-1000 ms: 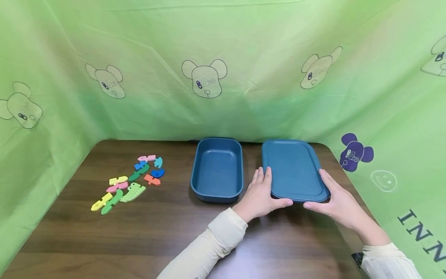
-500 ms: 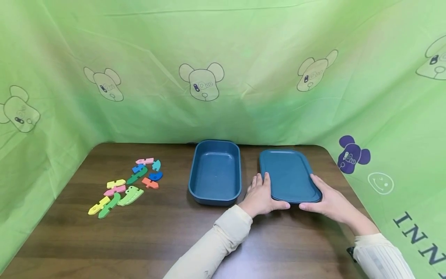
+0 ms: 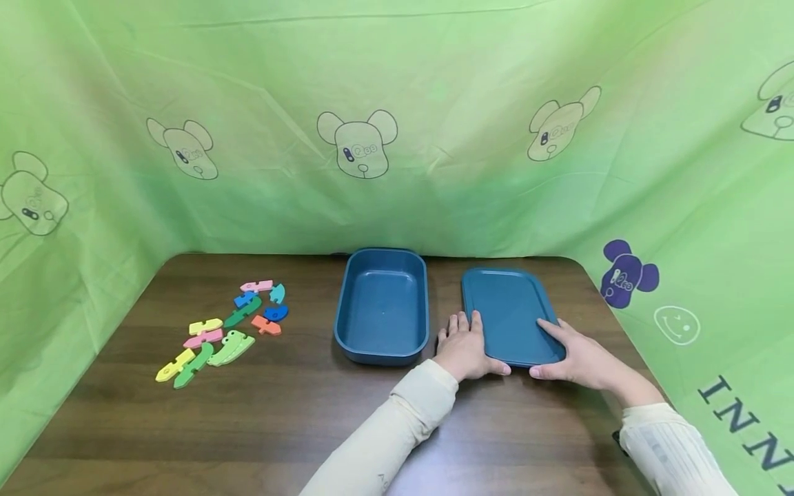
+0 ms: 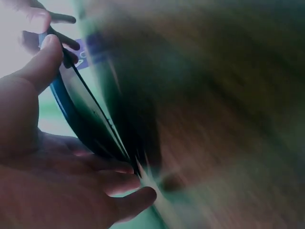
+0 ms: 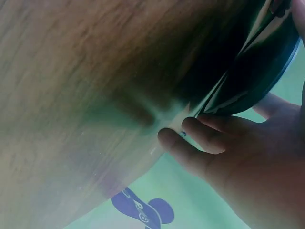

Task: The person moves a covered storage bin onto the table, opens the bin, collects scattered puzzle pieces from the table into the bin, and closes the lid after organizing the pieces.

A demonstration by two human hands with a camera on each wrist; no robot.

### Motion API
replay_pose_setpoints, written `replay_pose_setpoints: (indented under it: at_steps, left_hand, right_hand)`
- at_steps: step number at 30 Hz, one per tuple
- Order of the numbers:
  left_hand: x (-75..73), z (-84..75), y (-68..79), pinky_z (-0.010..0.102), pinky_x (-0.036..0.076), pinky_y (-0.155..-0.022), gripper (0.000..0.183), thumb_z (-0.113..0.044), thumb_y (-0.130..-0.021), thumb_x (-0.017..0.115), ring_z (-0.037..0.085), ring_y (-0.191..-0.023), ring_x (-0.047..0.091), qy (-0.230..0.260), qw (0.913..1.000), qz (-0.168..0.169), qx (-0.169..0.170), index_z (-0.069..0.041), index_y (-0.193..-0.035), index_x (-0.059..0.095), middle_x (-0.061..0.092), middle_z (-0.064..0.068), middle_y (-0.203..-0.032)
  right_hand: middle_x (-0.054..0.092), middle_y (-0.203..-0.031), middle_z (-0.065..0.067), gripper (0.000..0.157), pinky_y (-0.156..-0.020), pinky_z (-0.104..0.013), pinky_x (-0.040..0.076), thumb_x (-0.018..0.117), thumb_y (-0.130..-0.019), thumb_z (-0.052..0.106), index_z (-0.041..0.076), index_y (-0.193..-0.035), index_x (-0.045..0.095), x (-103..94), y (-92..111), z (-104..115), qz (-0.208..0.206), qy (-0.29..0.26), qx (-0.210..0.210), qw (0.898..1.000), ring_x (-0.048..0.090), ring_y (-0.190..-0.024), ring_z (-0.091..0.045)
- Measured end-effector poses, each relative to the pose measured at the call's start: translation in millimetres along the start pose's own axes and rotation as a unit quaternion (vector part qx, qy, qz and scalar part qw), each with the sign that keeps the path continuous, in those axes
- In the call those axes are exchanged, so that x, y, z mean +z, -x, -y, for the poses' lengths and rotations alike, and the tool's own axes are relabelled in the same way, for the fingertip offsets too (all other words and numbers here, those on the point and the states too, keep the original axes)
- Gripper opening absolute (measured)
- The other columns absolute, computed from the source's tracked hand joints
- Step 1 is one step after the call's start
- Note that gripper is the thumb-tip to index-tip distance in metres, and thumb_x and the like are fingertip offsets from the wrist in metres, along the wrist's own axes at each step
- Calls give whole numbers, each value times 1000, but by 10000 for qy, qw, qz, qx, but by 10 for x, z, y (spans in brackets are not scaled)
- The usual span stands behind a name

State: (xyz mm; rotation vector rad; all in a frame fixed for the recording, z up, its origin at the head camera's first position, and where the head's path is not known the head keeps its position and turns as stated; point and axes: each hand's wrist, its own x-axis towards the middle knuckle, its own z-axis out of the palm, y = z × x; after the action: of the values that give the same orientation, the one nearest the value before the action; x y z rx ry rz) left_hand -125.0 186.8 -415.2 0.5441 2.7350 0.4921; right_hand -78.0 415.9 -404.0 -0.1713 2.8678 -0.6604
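Note:
A flat blue lid (image 3: 511,313) lies low at the right of the wooden table, raised rim upward. My left hand (image 3: 466,351) grips its near left corner, fingers along the left side and thumb at the near edge. My right hand (image 3: 577,355) holds the near right corner, a finger over the top rim and the thumb in front. Both wrist views show the lid (image 4: 81,109) edge-on between the hands, close to the tabletop; whether it touches fully is unclear. Left of the hands stands an open blue rectangular container (image 3: 383,310) with nothing visible inside.
Several colourful puzzle pieces (image 3: 242,312) are spread on the table's left side, among them a light green crocodile head (image 3: 231,348). Green printed cloth (image 3: 434,193) hangs behind and beside the table (image 3: 248,441).
The lid has come down and slightly toward me, from raised to lying low. Both hands came with it, and the right fingers shifted onto its top rim. Container and pieces stay put.

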Motion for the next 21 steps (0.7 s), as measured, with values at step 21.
replay_pose_setpoints:
  at_steps: [21]
  left_hand:
    - [-31, -58, 135, 36, 22, -118, 97, -62, -93, 62, 26, -152, 12, -336, 9983, 81, 465, -17, -163, 13, 10, 13, -167]
  right_hand:
    - [12, -141, -58, 109, -92, -81, 29, 87, -74, 46, -13, -148, 33, 95, -100, 138, 178, 521, 197, 9983, 21, -130, -71]
